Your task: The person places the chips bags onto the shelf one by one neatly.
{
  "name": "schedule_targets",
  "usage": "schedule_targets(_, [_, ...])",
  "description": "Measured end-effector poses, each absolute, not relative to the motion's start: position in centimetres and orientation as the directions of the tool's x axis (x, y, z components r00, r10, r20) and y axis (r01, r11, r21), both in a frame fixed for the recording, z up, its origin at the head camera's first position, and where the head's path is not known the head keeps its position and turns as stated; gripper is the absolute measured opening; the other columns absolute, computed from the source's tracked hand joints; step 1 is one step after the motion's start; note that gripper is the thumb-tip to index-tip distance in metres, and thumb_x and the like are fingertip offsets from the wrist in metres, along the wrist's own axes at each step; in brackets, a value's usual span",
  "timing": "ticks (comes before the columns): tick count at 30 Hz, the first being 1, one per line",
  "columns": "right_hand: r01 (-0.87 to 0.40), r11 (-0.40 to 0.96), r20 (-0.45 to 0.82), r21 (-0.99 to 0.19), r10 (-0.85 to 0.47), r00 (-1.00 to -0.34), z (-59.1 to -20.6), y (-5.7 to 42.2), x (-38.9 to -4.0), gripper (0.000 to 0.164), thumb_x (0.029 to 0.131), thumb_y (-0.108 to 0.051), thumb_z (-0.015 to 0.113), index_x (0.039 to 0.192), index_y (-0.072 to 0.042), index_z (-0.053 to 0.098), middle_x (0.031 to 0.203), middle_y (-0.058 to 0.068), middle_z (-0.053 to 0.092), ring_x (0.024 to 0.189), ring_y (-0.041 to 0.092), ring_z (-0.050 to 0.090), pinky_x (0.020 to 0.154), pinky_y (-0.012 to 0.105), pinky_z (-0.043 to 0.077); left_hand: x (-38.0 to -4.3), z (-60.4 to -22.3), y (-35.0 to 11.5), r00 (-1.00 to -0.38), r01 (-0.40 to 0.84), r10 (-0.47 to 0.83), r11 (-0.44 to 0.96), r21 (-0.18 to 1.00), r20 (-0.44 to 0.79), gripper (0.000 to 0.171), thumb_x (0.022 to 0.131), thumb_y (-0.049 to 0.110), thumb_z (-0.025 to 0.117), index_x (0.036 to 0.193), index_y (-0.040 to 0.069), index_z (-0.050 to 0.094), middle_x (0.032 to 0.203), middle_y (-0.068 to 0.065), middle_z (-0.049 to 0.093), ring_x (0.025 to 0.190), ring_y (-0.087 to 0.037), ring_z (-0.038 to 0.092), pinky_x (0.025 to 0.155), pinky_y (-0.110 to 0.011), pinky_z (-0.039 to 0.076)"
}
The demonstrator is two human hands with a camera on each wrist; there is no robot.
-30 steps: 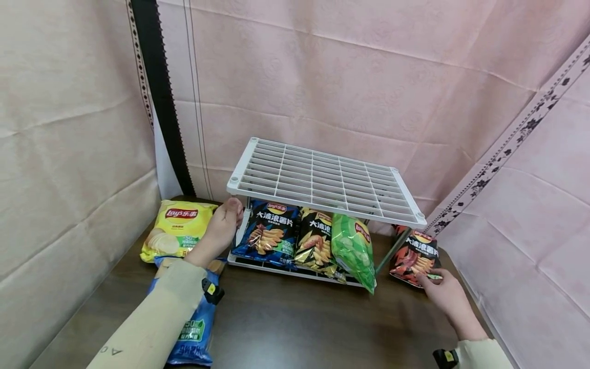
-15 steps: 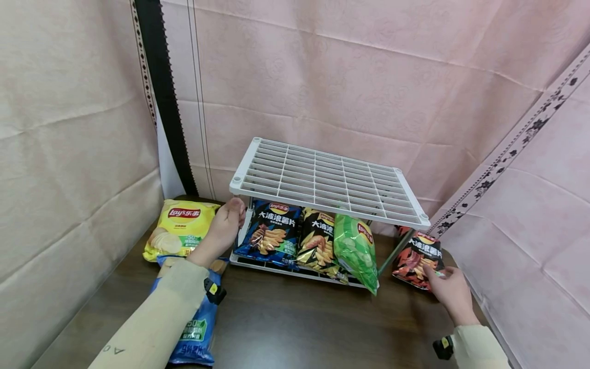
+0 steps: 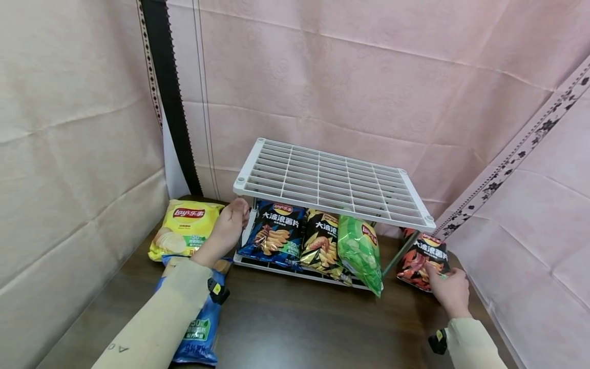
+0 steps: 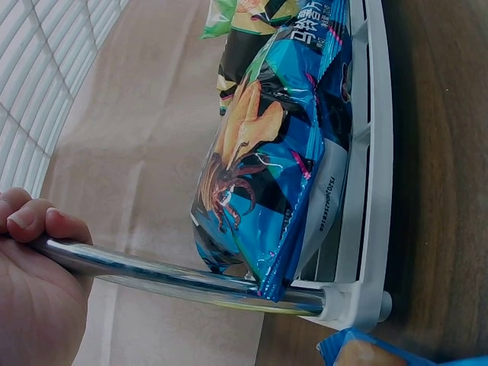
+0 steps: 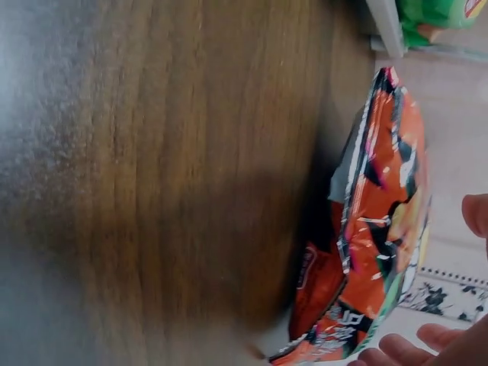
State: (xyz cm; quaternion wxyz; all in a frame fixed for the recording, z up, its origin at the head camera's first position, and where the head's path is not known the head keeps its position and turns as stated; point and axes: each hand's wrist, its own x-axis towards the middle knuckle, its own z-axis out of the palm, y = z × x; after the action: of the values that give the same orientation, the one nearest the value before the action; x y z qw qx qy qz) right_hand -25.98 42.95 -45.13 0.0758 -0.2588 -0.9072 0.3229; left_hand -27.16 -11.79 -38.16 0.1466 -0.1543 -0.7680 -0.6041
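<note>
My left hand (image 3: 229,225) grips the metal post (image 4: 175,280) at the left front of a white two-tier rack (image 3: 322,187). My right hand (image 3: 449,293) is at the lower right of a red and black chip bag (image 3: 421,260), which stands right of the rack. In the right wrist view, its thumb and fingers are spread apart beside the bag; contact cannot be made out. On the rack's lower tier lean a blue chip bag (image 3: 275,236), a black and gold chip bag (image 3: 321,243) and a green chip bag (image 3: 359,251), which overhangs the front edge.
A yellow chip bag (image 3: 186,225) lies left of the rack. Nearer, another blue chip bag (image 3: 198,328) lies partly under my left forearm. Cloth walls enclose the brown wooden table (image 3: 295,328) at the back and both sides.
The whole head view has shifted slightly to the right. My right hand has moved a little closer over the red and black chip bag. My left hand keeps its hold on the post.
</note>
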Motion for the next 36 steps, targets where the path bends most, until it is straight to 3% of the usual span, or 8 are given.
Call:
schedule_targets(4, [0.449, 0.612, -0.043, -0.651, 0.561, -0.827, -45.6, 43.9, -26.7, 0.102, 0.077, -0.07, 0.038, 0.135, 0.01, 0.012, 0.116, 0.029, 0.035, 0.104, 0.042, 0.037, 0.084, 0.054, 0.032, -27.2, -38.1, -11.8, -0.91, 0.412, 0.055, 0.219, 0.885, 0.41, 0.047, 0.099, 0.03, 0.017, 0.078, -0.006, 0.038, 0.063, -0.011, 0.034, 0.055, -0.023, 0.035, 0.054, -0.029, 0.031])
schedule_targets(10, [0.513, 0.537, -0.126, -0.67, 0.598, -0.792, -45.5, 44.8, -27.7, 0.107, 0.074, -0.074, 0.036, 0.138, 0.008, 0.009, 0.131, 0.035, 0.022, 0.117, 0.048, 0.026, 0.091, 0.056, 0.027, -27.0, -37.9, -11.6, -0.914, 0.404, 0.05, 0.228, 0.886, 0.404, 0.051, 0.098, 0.037, 0.017, 0.078, -0.005, 0.039, 0.066, -0.016, 0.036, 0.057, -0.023, 0.036, 0.056, -0.028, 0.031])
schedule_targets(15, [0.544, 0.558, -0.176, -0.627, 0.579, -0.796, -45.7, 44.9, -28.5, 0.116, 0.069, -0.078, 0.037, 0.136, 0.011, 0.002, 0.13, 0.039, 0.018, 0.118, 0.049, 0.024, 0.093, 0.056, 0.026, -26.9, -37.8, -11.6, -0.914, 0.402, 0.039, 0.242, 0.883, 0.405, 0.05, 0.098, 0.036, 0.016, 0.079, -0.005, 0.039, 0.068, -0.019, 0.037, 0.059, -0.023, 0.037, 0.057, -0.029, 0.031])
schedule_targets(24, [0.611, 0.535, -0.309, -0.584, 0.549, -0.776, -46.6, 45.5, -29.3, 0.129, 0.063, -0.084, 0.036, 0.133, 0.015, -0.009, 0.131, 0.04, 0.012, 0.117, 0.05, 0.022, 0.094, 0.057, 0.024, -26.8, -37.6, -11.5, -0.909, 0.412, 0.054, 0.252, 0.876, 0.412, 0.049, 0.099, 0.032, 0.017, 0.077, -0.006, 0.038, 0.065, -0.012, 0.035, 0.057, -0.023, 0.036, 0.056, -0.029, 0.03])
schedule_targets(31, [0.634, 0.551, -0.358, -0.542, 0.532, -0.768, -47.5, 45.9, -30.2, 0.126, 0.059, -0.084, 0.044, 0.131, 0.016, 0.016, 0.126, 0.036, 0.024, 0.109, 0.045, 0.032, 0.089, 0.057, 0.031, -26.8, -37.7, -11.4, -0.91, 0.411, 0.053, 0.264, 0.873, 0.412, 0.046, 0.099, 0.029, 0.018, 0.078, -0.006, 0.038, 0.065, -0.013, 0.036, 0.057, -0.024, 0.037, 0.056, -0.028, 0.031])
schedule_targets(36, [0.64, 0.519, -0.384, -0.567, 0.521, -0.762, -47.6, 45.8, -30.6, 0.125, 0.059, -0.082, 0.046, 0.132, 0.014, 0.015, 0.123, 0.033, 0.026, 0.104, 0.043, 0.033, 0.086, 0.057, 0.033, -26.8, -37.7, -11.6, -0.908, 0.413, 0.043, 0.266, 0.871, 0.418, 0.046, 0.1, 0.028, 0.018, 0.077, -0.007, 0.039, 0.065, -0.015, 0.036, 0.056, -0.024, 0.037, 0.055, -0.029, 0.031])
